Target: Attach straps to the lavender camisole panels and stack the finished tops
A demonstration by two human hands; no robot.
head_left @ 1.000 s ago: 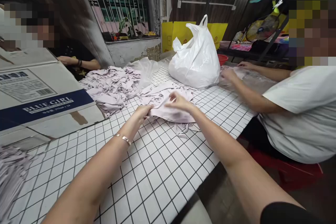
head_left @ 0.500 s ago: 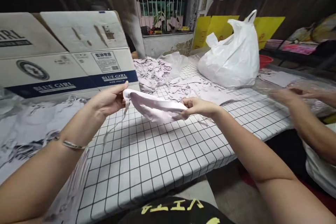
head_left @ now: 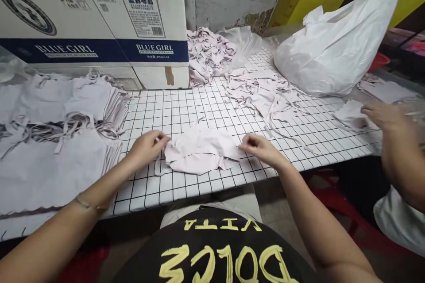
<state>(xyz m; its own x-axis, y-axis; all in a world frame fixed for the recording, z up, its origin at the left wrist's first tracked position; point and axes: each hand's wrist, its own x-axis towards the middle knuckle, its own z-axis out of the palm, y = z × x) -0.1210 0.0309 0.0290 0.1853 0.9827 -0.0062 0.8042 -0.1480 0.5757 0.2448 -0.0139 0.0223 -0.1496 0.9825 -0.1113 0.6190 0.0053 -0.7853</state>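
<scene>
A pale pink cloth piece with thin straps lies partly folded on the grid-patterned tablecloth in front of me. My left hand pinches its left end, where a narrow strap hangs down. At the opposite end my right hand has thumb and fingers closed on the cloth's edge. To the left, neat stacks of similar pale cloth pieces with tied straps cover the table. Beyond my right hand spreads a loose heap of pale cloth pieces, one strap trailing toward the front.
A large cardboard box marked BLUE GIRL stands behind the stacks. A full white plastic bag sits at the back right. Another cloth pile lies beside the box. At the right edge, a co-worker's hand touches pale cloth.
The cloth piece, held up off the table before, has come down onto the tablecloth, nearer to me, with both hands still at its ends. The view has tilted downward.
</scene>
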